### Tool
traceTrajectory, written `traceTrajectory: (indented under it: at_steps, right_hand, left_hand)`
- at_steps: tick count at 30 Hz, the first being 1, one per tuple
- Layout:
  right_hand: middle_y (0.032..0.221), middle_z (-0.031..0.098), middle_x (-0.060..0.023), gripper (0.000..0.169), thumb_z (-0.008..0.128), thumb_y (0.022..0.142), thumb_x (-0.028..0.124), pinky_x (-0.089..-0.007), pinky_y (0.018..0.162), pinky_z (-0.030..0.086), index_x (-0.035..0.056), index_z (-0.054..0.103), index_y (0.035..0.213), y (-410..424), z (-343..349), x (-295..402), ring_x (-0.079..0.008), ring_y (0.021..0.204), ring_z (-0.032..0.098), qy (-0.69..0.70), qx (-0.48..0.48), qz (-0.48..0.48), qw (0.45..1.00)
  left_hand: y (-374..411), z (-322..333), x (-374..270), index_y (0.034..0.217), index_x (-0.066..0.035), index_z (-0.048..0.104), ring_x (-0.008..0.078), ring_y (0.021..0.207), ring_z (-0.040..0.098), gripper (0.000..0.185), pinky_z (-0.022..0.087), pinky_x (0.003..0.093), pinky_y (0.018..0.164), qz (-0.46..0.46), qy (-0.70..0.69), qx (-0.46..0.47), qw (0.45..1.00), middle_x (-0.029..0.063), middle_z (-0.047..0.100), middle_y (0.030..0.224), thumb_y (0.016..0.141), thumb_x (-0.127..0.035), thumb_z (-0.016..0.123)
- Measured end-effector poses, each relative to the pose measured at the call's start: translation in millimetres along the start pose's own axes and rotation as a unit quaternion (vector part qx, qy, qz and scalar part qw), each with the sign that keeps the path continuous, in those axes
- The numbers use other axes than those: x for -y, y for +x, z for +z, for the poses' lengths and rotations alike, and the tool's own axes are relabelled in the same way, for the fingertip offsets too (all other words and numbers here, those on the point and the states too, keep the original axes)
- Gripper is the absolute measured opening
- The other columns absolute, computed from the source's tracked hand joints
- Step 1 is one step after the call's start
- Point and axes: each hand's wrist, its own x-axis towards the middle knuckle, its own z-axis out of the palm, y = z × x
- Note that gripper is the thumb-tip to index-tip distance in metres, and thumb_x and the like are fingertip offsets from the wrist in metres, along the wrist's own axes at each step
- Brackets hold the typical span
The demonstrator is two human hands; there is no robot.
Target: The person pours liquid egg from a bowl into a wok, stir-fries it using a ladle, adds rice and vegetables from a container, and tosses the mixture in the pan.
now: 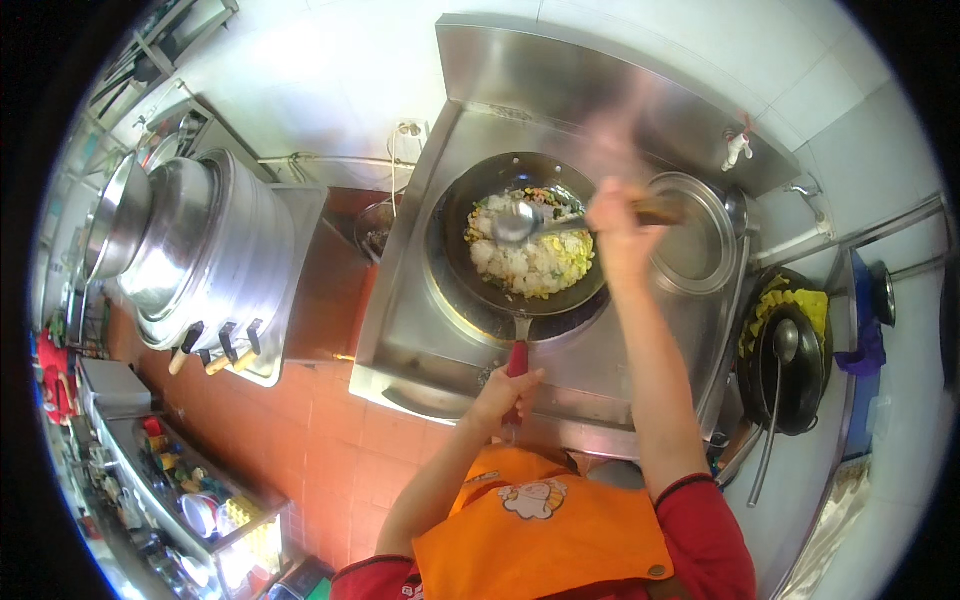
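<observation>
A dark wok (466, 196) sits over the burner of a stainless steel stove (592, 390). My left hand (504, 396) is closed around its red handle (517, 364). White rice (499, 256) fills much of the wok, with yellow egg (570, 251) on the right and bits of green and orange along the far edge. In my right hand (619, 214) is a cooking ladle, gripped along its shaft near the wooden handle (664, 210); hand and handle are slightly blurred. The metal bowl of the ladle (517, 223) is over the rice; whether it touches is unclear.
Right of the wok is a round metal pot (694, 232), below a wall tap (737, 148). Farther right, a dark wok (795, 375) holds a long ladle (785, 341). Large metal pans (232, 240) are stacked left, with several knives (225, 345). A counter (240, 529) with ingredients stands lower left.
</observation>
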Motion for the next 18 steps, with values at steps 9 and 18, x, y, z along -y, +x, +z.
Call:
traceTrajectory:
  at_steps: [9,18]
  right_hand:
    - [0.053,0.031,0.0041,0.032,0.059,0.087,0.01,-0.0248,0.043,0.025,0.0127,0.036,0.065,-17.9,9.3,34.7,-0.0085,0.044,0.03,0.185,0.062,0.088,0.977]
    - [0.054,0.034,0.0021,0.03,0.057,0.088,0.007,-0.0245,0.043,0.024,0.0114,0.037,0.066,-22.1,6.9,19.2,-0.0082,0.045,0.031,0.129,0.038,0.065,0.989]
  left_hand:
    - [6.0,-4.1,-0.7,0.068,-0.013,0.042,0.0059,0.042,0.035,0.029,0.031,0.0223,0.038,0.026,-0.003,0.006,1.0,-0.0056,0.038,0.054,0.088,-0.021,0.062]
    - [4.4,0.2,-4.3,0.067,-0.013,0.042,0.0061,0.042,0.035,0.029,0.031,0.0226,0.038,0.028,-0.012,-0.001,1.0,-0.0051,0.038,0.053,0.087,-0.02,0.062]
